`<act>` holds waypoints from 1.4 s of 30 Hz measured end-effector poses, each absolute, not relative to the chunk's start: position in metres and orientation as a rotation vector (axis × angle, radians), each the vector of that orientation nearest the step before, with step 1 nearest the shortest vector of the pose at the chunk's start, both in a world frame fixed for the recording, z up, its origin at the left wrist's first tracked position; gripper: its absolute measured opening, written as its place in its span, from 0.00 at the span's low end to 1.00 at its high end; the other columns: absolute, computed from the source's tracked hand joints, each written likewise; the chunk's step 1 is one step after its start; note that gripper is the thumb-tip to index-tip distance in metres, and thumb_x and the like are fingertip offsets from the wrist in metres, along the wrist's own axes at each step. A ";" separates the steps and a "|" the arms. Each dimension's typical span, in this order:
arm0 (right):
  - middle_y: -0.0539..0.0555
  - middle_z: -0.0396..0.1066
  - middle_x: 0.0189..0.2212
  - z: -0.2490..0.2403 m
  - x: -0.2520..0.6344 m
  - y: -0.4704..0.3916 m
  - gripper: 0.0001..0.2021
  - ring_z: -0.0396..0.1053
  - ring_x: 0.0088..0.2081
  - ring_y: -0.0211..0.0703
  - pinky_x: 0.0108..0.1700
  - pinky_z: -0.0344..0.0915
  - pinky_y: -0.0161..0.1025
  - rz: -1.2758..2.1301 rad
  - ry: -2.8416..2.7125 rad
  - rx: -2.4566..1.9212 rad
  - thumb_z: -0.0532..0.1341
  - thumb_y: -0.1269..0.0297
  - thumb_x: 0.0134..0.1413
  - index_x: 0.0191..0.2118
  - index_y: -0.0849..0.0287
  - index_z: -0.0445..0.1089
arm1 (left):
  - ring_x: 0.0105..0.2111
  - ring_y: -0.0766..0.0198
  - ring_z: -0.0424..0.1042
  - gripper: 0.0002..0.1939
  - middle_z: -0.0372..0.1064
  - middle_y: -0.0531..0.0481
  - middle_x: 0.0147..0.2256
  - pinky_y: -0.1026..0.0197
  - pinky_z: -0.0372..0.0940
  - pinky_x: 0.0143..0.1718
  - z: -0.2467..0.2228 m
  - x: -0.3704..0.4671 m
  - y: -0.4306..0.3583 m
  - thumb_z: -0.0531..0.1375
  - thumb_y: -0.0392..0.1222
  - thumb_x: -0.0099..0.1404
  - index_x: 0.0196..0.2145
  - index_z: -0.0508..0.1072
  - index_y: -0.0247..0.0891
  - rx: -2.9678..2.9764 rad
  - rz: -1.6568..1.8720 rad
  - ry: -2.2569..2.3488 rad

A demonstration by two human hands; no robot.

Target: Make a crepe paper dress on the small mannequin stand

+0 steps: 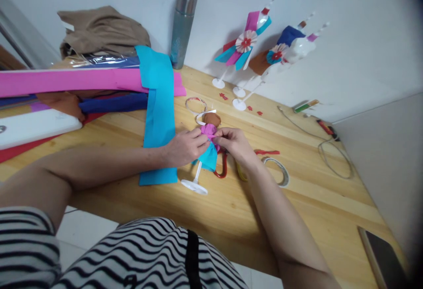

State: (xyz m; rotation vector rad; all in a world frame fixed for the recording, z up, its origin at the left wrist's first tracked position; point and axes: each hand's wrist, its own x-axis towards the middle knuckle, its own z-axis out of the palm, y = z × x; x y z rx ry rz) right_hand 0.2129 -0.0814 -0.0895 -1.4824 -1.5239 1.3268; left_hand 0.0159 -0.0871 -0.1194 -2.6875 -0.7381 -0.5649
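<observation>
Between my hands is a small craft doll (208,157) on a white stick with a round white base (194,187). It has a brown top, a pink crepe-paper band (209,129) and a turquoise skirt. My left hand (187,147) grips the doll's left side, its fingers bent against the pink and turquoise paper. From the other side my right hand (234,142) pinches the pink paper between thumb and fingers. Red-handled scissors (224,168) lie partly hidden behind the doll and my right hand. A long turquoise paper strip (161,126) lies beside my left hand.
Finished stick decorations (246,42) stand by the wall near a steel flask (184,24). A tape roll (280,172), red scraps (224,97) and a cable (325,159) lie rightward. Coloured paper rolls (66,82) and brown cloth (105,31) are piled left. A phone (383,258) lies front right.
</observation>
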 end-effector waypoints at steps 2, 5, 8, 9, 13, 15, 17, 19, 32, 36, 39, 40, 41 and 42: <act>0.46 0.65 0.18 -0.090 0.213 -0.082 0.08 0.59 0.21 0.34 0.26 0.55 0.35 1.337 -1.506 -1.486 0.65 0.61 0.40 0.24 0.59 0.67 | 0.37 0.59 0.67 0.14 0.71 0.44 0.33 0.56 0.57 0.33 -0.119 0.016 -0.087 0.49 0.37 0.74 0.41 0.74 0.34 -2.694 -0.553 -0.743; 0.46 0.64 0.18 -0.089 0.212 -0.083 0.08 0.58 0.21 0.33 0.26 0.55 0.34 1.342 -1.496 -1.481 0.65 0.62 0.40 0.24 0.59 0.67 | 0.37 0.59 0.67 0.14 0.71 0.44 0.33 0.56 0.57 0.34 -0.119 0.016 -0.087 0.49 0.37 0.74 0.41 0.74 0.34 -2.700 -0.545 -0.744; 0.46 0.63 0.18 -0.088 0.211 -0.084 0.08 0.57 0.21 0.33 0.25 0.54 0.34 1.339 -1.495 -1.480 0.64 0.62 0.41 0.24 0.59 0.67 | 0.38 0.59 0.67 0.14 0.70 0.44 0.33 0.57 0.58 0.34 -0.120 0.016 -0.087 0.48 0.37 0.74 0.41 0.74 0.33 -2.708 -0.549 -0.741; 0.45 0.63 0.17 -0.088 0.211 -0.084 0.08 0.57 0.21 0.33 0.25 0.54 0.34 1.339 -1.494 -1.480 0.64 0.62 0.41 0.24 0.59 0.66 | 0.38 0.59 0.67 0.14 0.70 0.44 0.33 0.57 0.58 0.34 -0.120 0.016 -0.087 0.48 0.37 0.74 0.41 0.74 0.33 -2.711 -0.551 -0.740; 0.45 0.62 0.17 -0.087 0.210 -0.084 0.07 0.57 0.20 0.34 0.25 0.54 0.35 1.332 -1.502 -1.477 0.63 0.62 0.42 0.23 0.58 0.65 | 0.38 0.58 0.67 0.15 0.71 0.43 0.34 0.57 0.58 0.33 -0.120 0.015 -0.088 0.48 0.37 0.74 0.41 0.74 0.33 -2.705 -0.565 -0.728; 0.45 0.62 0.17 -0.086 0.211 -0.084 0.07 0.58 0.20 0.34 0.25 0.55 0.35 1.284 -1.571 -1.477 0.62 0.62 0.43 0.23 0.58 0.64 | 0.38 0.58 0.68 0.15 0.71 0.43 0.34 0.57 0.57 0.32 -0.121 0.015 -0.088 0.48 0.37 0.74 0.41 0.74 0.33 -2.707 -0.557 -0.725; 0.46 0.62 0.18 -0.086 0.212 -0.083 0.07 0.59 0.21 0.36 0.26 0.56 0.36 1.180 -1.696 -1.480 0.62 0.61 0.44 0.24 0.58 0.65 | 0.39 0.57 0.68 0.15 0.72 0.42 0.35 0.57 0.57 0.33 -0.121 0.015 -0.088 0.48 0.38 0.74 0.41 0.74 0.33 -2.704 -0.554 -0.730; 0.48 0.64 0.20 -0.087 0.213 -0.082 0.07 0.60 0.23 0.37 0.28 0.57 0.37 1.039 -1.835 -1.483 0.62 0.61 0.44 0.25 0.58 0.66 | 0.40 0.57 0.68 0.15 0.72 0.42 0.36 0.57 0.58 0.33 -0.122 0.015 -0.087 0.48 0.38 0.74 0.42 0.74 0.33 -2.683 -0.569 -0.729; 0.49 0.63 0.21 -0.090 0.210 -0.082 0.04 0.58 0.25 0.40 0.31 0.54 0.38 0.866 -1.986 -1.452 0.59 0.66 0.44 0.24 0.56 0.62 | 0.38 0.57 0.68 0.13 0.72 0.43 0.37 0.56 0.56 0.33 -0.124 0.014 -0.087 0.50 0.37 0.73 0.41 0.74 0.32 -2.666 -0.633 -0.667; 0.47 0.62 0.20 -0.096 0.216 -0.078 0.07 0.58 0.23 0.37 0.28 0.56 0.36 1.025 -1.929 -1.428 0.59 0.61 0.46 0.25 0.56 0.62 | 0.37 0.58 0.68 0.13 0.72 0.43 0.35 0.56 0.56 0.32 -0.125 0.014 -0.087 0.50 0.36 0.73 0.40 0.74 0.32 -2.662 -0.639 -0.648; 0.47 0.63 0.19 -0.098 0.218 -0.077 0.09 0.58 0.22 0.36 0.26 0.57 0.35 1.122 -1.880 -1.407 0.60 0.58 0.47 0.26 0.57 0.62 | 0.37 0.59 0.68 0.14 0.72 0.43 0.35 0.57 0.57 0.32 -0.125 0.015 -0.087 0.50 0.36 0.73 0.40 0.74 0.32 -2.684 -0.640 -0.643; 0.46 0.63 0.19 -0.098 0.219 -0.076 0.09 0.58 0.22 0.36 0.26 0.57 0.34 1.145 -1.865 -1.401 0.60 0.58 0.47 0.26 0.57 0.62 | 0.37 0.59 0.68 0.13 0.71 0.43 0.35 0.57 0.57 0.32 -0.125 0.015 -0.087 0.49 0.36 0.73 0.40 0.74 0.32 -2.691 -0.642 -0.641; 0.46 0.63 0.19 -0.098 0.219 -0.076 0.10 0.58 0.22 0.35 0.26 0.58 0.34 1.165 -1.852 -1.397 0.61 0.58 0.47 0.26 0.57 0.62 | 0.37 0.59 0.68 0.13 0.71 0.43 0.34 0.57 0.57 0.32 -0.125 0.015 -0.087 0.49 0.36 0.73 0.40 0.74 0.32 -2.697 -0.646 -0.641; 0.46 0.63 0.19 -0.098 0.219 -0.076 0.10 0.58 0.22 0.35 0.26 0.58 0.34 1.180 -1.840 -1.392 0.61 0.58 0.47 0.26 0.57 0.62 | 0.37 0.59 0.68 0.13 0.71 0.43 0.34 0.57 0.57 0.32 -0.125 0.015 -0.087 0.49 0.36 0.73 0.40 0.74 0.32 -2.699 -0.652 -0.642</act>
